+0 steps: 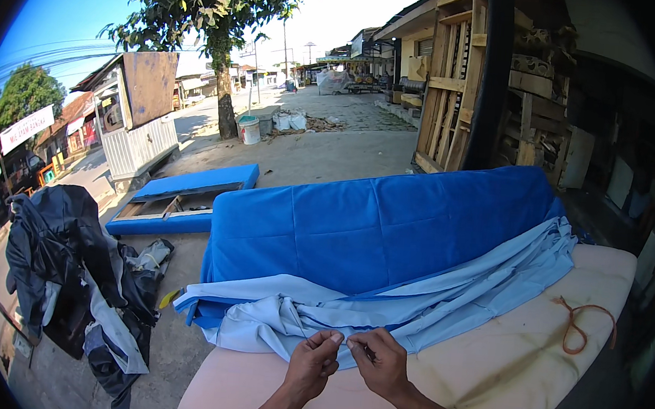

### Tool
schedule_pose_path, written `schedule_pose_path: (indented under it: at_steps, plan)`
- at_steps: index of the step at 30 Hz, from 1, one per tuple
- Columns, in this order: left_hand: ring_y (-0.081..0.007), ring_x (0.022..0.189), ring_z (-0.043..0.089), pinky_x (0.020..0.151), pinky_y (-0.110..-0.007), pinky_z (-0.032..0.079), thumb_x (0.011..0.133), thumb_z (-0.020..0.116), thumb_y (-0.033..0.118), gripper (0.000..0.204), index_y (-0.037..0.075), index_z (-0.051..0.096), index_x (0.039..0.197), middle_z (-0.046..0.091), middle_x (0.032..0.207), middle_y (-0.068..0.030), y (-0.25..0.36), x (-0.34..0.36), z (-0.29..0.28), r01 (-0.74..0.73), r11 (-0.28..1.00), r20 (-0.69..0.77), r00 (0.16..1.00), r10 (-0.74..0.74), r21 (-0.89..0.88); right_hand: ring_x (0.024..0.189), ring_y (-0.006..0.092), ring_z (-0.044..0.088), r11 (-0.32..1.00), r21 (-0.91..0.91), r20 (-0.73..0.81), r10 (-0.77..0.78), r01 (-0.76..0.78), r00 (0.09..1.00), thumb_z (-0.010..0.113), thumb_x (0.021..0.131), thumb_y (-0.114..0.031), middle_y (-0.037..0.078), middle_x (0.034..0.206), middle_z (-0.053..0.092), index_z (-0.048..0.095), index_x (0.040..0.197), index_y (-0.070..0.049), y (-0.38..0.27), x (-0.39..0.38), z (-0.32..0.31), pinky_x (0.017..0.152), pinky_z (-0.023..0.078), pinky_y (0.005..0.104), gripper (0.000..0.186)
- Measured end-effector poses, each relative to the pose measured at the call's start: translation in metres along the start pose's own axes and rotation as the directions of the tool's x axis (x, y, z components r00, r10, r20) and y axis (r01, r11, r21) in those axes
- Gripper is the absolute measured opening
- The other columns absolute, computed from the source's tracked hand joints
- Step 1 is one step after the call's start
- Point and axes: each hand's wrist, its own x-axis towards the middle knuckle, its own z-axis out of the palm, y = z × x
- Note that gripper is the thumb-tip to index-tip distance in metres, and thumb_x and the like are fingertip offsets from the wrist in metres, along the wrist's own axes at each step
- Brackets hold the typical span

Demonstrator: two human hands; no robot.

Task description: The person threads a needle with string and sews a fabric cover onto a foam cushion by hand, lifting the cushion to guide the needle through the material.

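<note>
- Bringing bare left hand [313,361] and bare right hand [380,365] almost together at the fingertips, low centre of view.
- Pinching thumb to forefinger on both; curling the remaining fingers in toward the palms.
- Not making out what, if anything, is in either pinch: too small to tell.
- Holding both pinches over the near edge of crumpled light-blue thin fabric [248,329]; not able to tell if touching it.
- Seeing that fabric running just beyond the fingertips, bunching at left and trailing in long folds to the far right.
- Seeing it lying along the base of a long royal-blue cover with stitched panels [372,227], farther from the hands.
- Placing both wrists above a thick cream foam slab with brown stains [476,370], lying under the fabric's near edge.
- Spotting a looped orange-brown cord [582,334] lying on the foam, well right of the right hand.
- Spotting a crumpled black sheet [63,241] well left of the hands, and a blue-edged wooden frame [191,182] lying on the ground beyond.
- Spotting a tall bare-wood frame [448,83] standing upright behind the cover.
</note>
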Motion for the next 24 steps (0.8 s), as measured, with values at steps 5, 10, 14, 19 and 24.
schedule_pose_path:
  at_steps: [5,10,14,19,24]
  plan:
    - [-0.0041,0.055,0.035,0.046,-0.02,0.027,0.107,0.048,0.037,0.035,0.007,0.045,0.123,0.05,0.079,0.0017,-0.003,-0.004,0.008,-0.139,0.989,-0.016,0.99,0.14,0.043,0.06,0.0084,0.053,0.999,-0.047,-0.047,0.006,-0.008,0.999,0.074,0.088,-0.005,0.005,0.079,0.061,0.072,0.097,-0.001,-0.002,0.005,-0.01,0.053,0.043,0.0255,0.01]
    - [-0.0032,0.057,0.038,0.048,-0.02,0.032,0.109,0.035,0.044,0.04,0.008,0.041,0.124,0.05,0.08,-0.0007,-0.01,-0.008,0.011,-0.309,0.82,0.194,0.95,0.244,0.481,0.061,0.0076,0.052,0.998,-0.031,-0.066,0.044,-0.046,0.997,0.074,0.089,-0.006,0.004,0.079,0.06,0.073,0.098,-0.001,-0.009,0.006,-0.017,0.053,0.041,0.0244,0.01]
    - [-0.005,0.059,0.045,0.051,-0.022,0.04,0.108,0.046,0.033,0.036,0.002,0.058,0.121,0.06,0.083,-0.0046,-0.012,-0.007,0.009,-0.267,0.856,0.181,0.962,0.207,0.443,0.062,0.0061,0.051,0.992,0.05,-0.059,0.116,-0.113,0.992,0.074,0.089,-0.006,0.002,0.079,0.058,0.072,0.097,-0.001,-0.015,0.005,-0.018,0.054,0.04,0.023,0.01]
    - [-0.011,0.069,0.058,0.07,-0.029,0.055,0.106,0.051,0.024,0.033,-0.002,0.061,0.123,0.067,0.095,-0.0094,-0.018,-0.006,0.011,-0.271,0.867,0.207,0.958,0.199,0.419,0.064,0.0041,0.052,0.955,0.194,-0.067,0.24,-0.223,0.968,0.071,0.092,-0.009,0.001,0.081,0.063,0.072,0.098,-0.001,-0.021,0.006,-0.017,0.055,0.04,0.0218,0.01]
    - [-0.017,0.08,0.067,0.082,-0.034,0.059,0.105,0.052,0.021,0.032,-0.004,0.061,0.123,0.069,0.099,-0.0116,-0.022,-0.004,0.009,-0.273,0.873,0.205,0.957,0.204,0.405,0.065,0.0028,0.057,0.934,0.207,-0.051,0.307,-0.291,0.95,0.068,0.094,-0.012,0.005,0.088,0.075,0.073,0.1,-0.001,-0.024,0.006,-0.017,0.055,0.044,0.0205,0.013]
